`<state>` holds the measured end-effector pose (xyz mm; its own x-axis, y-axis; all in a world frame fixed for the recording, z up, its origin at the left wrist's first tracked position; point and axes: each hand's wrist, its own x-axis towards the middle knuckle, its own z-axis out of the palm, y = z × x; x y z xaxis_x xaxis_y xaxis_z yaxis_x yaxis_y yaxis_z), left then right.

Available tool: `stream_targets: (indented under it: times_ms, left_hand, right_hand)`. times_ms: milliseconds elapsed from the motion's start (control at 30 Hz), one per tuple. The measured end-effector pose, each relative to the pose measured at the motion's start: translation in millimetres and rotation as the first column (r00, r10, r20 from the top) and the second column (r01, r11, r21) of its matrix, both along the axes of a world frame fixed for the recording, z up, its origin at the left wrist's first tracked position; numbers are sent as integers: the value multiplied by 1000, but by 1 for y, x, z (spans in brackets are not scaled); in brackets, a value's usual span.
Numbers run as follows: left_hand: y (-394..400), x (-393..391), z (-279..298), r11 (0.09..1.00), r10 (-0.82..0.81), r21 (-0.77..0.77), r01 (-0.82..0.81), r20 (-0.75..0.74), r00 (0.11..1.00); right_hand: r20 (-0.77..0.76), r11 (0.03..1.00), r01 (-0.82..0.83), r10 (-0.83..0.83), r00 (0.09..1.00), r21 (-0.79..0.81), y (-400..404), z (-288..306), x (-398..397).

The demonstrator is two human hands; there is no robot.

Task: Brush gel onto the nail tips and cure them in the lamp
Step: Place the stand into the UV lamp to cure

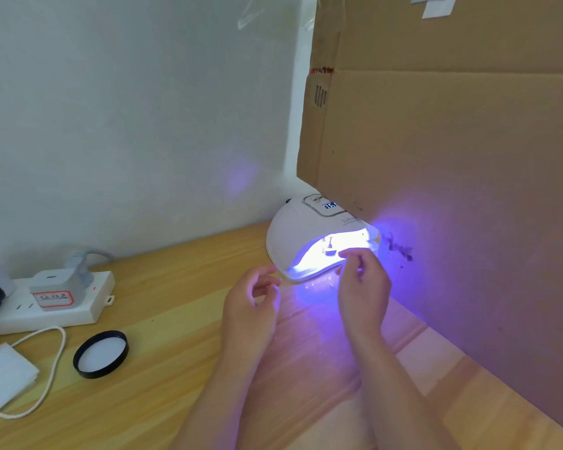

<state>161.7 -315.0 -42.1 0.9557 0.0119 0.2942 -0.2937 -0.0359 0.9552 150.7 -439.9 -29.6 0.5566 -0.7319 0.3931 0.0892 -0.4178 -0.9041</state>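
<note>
Both of our hands hover in front of the lit lamp, which sits on the wooden surface against a cardboard sheet on the right. Our left hand is held just short of the lamp's mouth, its fingers loosely curled and holding nothing. Our right hand is at the mouth itself, its fingers bent and drawn together close to a small stand inside; we cannot tell whether they touch or hold it. The stand sits inside the glowing opening with what seem to be nail tips on it, too washed out by the light to make out. Violet light spills onto the surface and the cardboard. The lamp's display is lit, its digits unreadable. Well apart on the left lie a white power strip with plugs in it, a black-rimmed round lid, and a white pad ringed by a cord.
</note>
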Motion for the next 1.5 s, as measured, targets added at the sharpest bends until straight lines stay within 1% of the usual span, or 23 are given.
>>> stream_targets:
  times_ms: [67,100,167,233,267,300,333,367,433,500,533,700,867,967,1033,1067,1100,1133,1233,1300,1367,1433,1500]
  left_hand:
    - [-9,-10,6,992,48,-115,-52,-36,998]
    - [-14,-11,14,991,46,-123,-48,-23,999]
    - [-21,-2,33,999,-24,-22,25,29,999]
    - [-27,22,54,983,-79,172,69,52,995]
    - [-30,37,64,947,-98,312,72,67,993]
    - [-33,52,72,878,-124,473,69,85,989]
    - [-38,66,79,787,-152,614,65,92,984]
    - [-43,76,83,696,-183,716,63,92,979]
    - [-56,90,87,565,-241,822,68,86,967]
    - [-67,96,86,493,-282,867,75,77,956]
    - [-71,98,84,473,-283,878,69,78,956]
    - [-80,107,81,465,-245,885,-18,148,958]
    - [-81,109,82,442,-219,896,-50,162,962]
    - [-85,109,91,374,-211,926,-48,135,968]
    - [-84,110,95,331,-228,944,9,71,971]
    - [-81,109,96,334,-239,941,54,30,970]
    - [-77,108,97,361,-247,929,87,5,969]
    - [-72,105,99,409,-245,908,95,9,969]
    - [-55,82,106,602,-241,798,38,137,961]
    - [-43,59,111,756,-276,652,54,243,930]
    - [-24,31,116,857,-265,514,36,380,886]
    - [7,1,119,904,-212,426,-33,513,832]
    - [50,-25,119,904,-187,413,-111,616,765]
  right_hand:
    - [-19,999,-18,18,1000,-27,3,0,2]
    - [-19,999,-30,30,999,-35,4,0,3]
    - [-46,996,-61,58,997,-61,7,-3,4]
    - [-76,990,-100,93,993,-101,9,-7,4]
    - [-76,985,-122,114,991,-122,10,-9,5]
    - [-77,979,-143,133,988,-148,10,-11,5]
    - [-84,970,-165,152,985,-178,11,-12,6]
    - [-98,960,-190,173,980,-205,12,-12,6]
    - [-128,943,-235,209,969,-236,11,-14,8]
    - [-141,934,-270,242,960,-235,9,-16,9]
    - [-143,930,-287,259,955,-231,9,-16,9]
    - [-144,918,-321,294,945,-233,8,-18,11]
    - [-133,911,-353,331,934,-213,9,-17,11]
    - [-126,910,-352,332,935,-221,9,-17,11]
    - [-130,905,-356,334,933,-232,10,-16,10]
    - [-132,903,-358,335,933,-237,10,-16,10]
    - [-135,902,-358,334,933,-243,10,-15,10]
    - [-140,901,-357,331,933,-248,10,-15,10]
    - [-157,900,-356,325,933,-251,11,-13,9]
    - [-171,897,-352,316,933,-265,12,-11,8]
    - [-183,890,-344,301,936,-299,14,-9,7]
    - [-188,870,-343,292,938,-355,19,-3,4]
    - [-179,837,-347,299,937,-422,27,5,-1]
